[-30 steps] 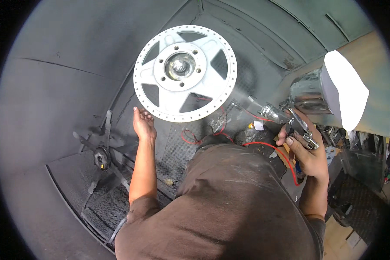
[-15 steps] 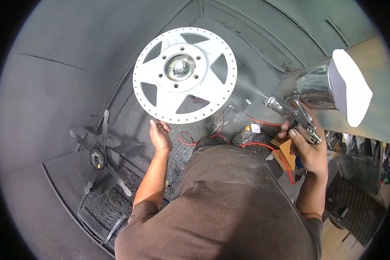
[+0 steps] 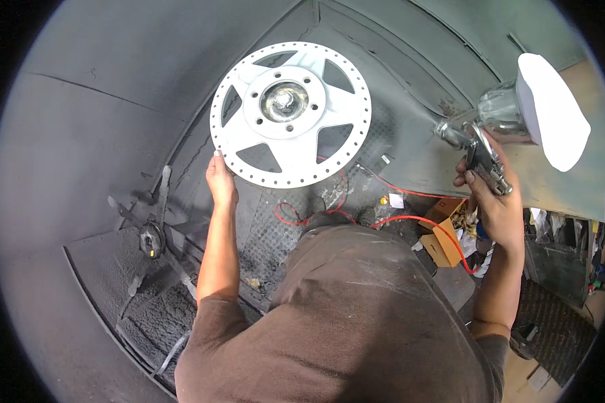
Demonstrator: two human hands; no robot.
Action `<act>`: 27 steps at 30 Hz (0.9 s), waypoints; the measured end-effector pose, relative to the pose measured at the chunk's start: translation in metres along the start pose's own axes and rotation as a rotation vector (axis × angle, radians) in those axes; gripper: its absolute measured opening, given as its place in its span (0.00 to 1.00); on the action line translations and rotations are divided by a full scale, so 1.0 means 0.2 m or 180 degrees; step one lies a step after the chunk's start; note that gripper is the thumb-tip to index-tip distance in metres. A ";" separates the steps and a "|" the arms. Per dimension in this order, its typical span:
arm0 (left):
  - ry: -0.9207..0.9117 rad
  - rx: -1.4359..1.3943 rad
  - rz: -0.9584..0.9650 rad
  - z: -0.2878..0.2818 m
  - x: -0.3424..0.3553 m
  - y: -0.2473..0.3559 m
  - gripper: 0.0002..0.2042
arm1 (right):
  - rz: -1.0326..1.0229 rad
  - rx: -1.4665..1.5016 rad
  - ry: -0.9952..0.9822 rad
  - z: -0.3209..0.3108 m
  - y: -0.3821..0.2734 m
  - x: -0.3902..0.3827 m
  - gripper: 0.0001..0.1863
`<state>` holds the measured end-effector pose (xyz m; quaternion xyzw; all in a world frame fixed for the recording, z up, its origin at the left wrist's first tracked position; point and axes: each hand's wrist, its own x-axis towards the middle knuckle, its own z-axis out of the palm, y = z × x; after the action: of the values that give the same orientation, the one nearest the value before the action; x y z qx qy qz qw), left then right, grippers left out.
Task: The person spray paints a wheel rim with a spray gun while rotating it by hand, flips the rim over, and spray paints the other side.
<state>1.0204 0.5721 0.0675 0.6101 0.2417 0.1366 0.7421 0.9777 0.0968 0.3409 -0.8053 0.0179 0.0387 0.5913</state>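
Observation:
A white wheel rim (image 3: 294, 156) faces up in front of me, with triangular openings between its spokes and small holes around its edge. My left hand (image 3: 220, 180) grips its near-left edge, the thumb on the front and the other fingers mostly hidden behind. To the right, my right hand (image 3: 496, 208) is closed around a metal spray gun (image 3: 478, 158), whose nozzle points toward the rim but stays apart from it. A clear paint cup (image 3: 503, 111) with a white cover (image 3: 556, 114) is attached to the gun.
A red hose (image 3: 420, 219) runs across the floor near my feet. An opened cardboard box (image 3: 442, 247) lies at the right. A stand with several arms (image 3: 152, 240) is at the left. Grey walls (image 3: 94, 127) enclose the left and far sides.
My left hand has moved left and up along the rim's edge, and the rim has turned. My right hand and the spray gun have shifted right, away from it. The spray mist no longer shows.

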 end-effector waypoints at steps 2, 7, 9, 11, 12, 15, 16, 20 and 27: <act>0.0048 -0.0050 0.0077 0.00 -0.06 -0.07 0.19 | 0.0415 -0.0125 -0.0201 -0.01 -0.01 -0.03 0.31; 0.0291 -0.0033 -0.0055 0.26 -0.54 -0.21 0.18 | 0.0776 -0.0062 -0.0542 -0.01 -0.01 -0.11 0.32; -0.0434 0.0094 -0.0495 0.40 -0.75 -0.19 0.19 | 0.0842 -0.0010 -0.0684 0.01 -0.01 -0.12 0.32; -0.2136 0.0061 -0.1038 0.45 -0.82 -0.18 0.15 | 0.0962 0.0080 -0.0789 0.04 -0.05 -0.14 0.31; -0.2595 -0.0095 -0.1587 0.51 -0.84 -0.13 0.14 | 0.0929 0.0078 -0.0866 0.06 -0.06 -0.14 0.31; -0.2747 -0.0630 -0.1827 0.54 -0.84 -0.14 0.21 | 0.0661 -0.0068 -0.1198 0.10 -0.08 -0.15 0.29; -0.2481 -0.0830 -0.1895 0.54 -0.84 -0.12 0.21 | 0.0638 -0.0083 -0.1235 0.12 -0.10 -0.13 0.29; -0.1827 -0.1782 -0.1860 0.49 -0.82 -0.12 0.22 | 0.0871 -0.0187 -0.1811 0.25 -0.25 -0.06 0.29; -0.1876 -0.1915 -0.1931 0.47 -0.80 -0.06 0.23 | 0.0152 0.0055 -0.1873 0.46 -0.31 0.11 0.28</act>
<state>0.9334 0.4103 0.0989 0.2848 0.1384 -0.1988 0.9275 1.0010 0.2038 0.3701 -0.7538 -0.1351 0.2843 0.5769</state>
